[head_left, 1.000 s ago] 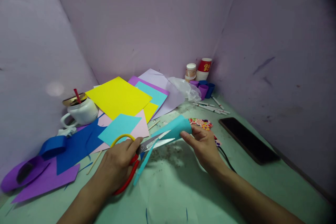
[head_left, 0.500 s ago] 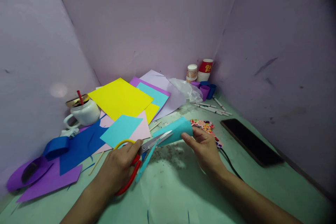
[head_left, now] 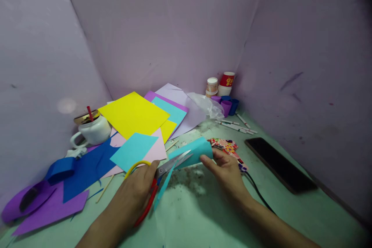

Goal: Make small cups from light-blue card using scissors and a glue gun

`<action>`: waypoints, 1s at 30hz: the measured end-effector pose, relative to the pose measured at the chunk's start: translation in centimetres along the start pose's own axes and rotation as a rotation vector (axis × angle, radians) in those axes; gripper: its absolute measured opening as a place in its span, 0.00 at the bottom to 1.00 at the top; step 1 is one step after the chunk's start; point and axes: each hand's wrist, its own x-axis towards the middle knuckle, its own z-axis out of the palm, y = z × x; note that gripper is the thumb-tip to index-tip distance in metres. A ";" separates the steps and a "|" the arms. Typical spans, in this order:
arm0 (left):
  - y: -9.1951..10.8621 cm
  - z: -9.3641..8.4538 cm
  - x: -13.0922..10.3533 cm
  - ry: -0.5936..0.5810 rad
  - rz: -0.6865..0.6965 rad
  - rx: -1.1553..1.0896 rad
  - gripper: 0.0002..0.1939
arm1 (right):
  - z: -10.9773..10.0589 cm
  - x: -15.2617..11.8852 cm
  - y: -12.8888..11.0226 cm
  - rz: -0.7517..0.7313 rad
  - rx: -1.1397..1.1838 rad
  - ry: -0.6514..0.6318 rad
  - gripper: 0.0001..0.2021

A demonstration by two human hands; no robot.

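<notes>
My left hand (head_left: 139, 184) is closed round the red and yellow handles of a pair of scissors (head_left: 167, 166). The scissor blades lie at the lower edge of a rolled light-blue paper (head_left: 193, 151), slightly parted. A thin light-blue strip (head_left: 164, 188) hangs down beside the blades. My right hand (head_left: 225, 168) pinches the right end of the roll between thumb and fingers. Just behind that hand lies a flowered cloth (head_left: 226, 145) with a black cord.
Coloured sheets, the top one yellow (head_left: 135, 114), spread at the back left beside a white mug (head_left: 95, 130). Blue and purple paper (head_left: 52, 215) lies at the left. Paper cups (head_left: 226, 81), markers (head_left: 238, 127) and a dark phone (head_left: 280, 164) are on the right.
The view has tilted slightly, so most things sit lower. The scissor blades have opened a little wider at the roll's edge. Both hands keep their holds.
</notes>
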 end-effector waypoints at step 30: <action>1.1 0.9 0.1 0.008 0.028 0.024 0.23 | 0.9 -0.5 -0.7 0.008 -0.018 -0.028 0.09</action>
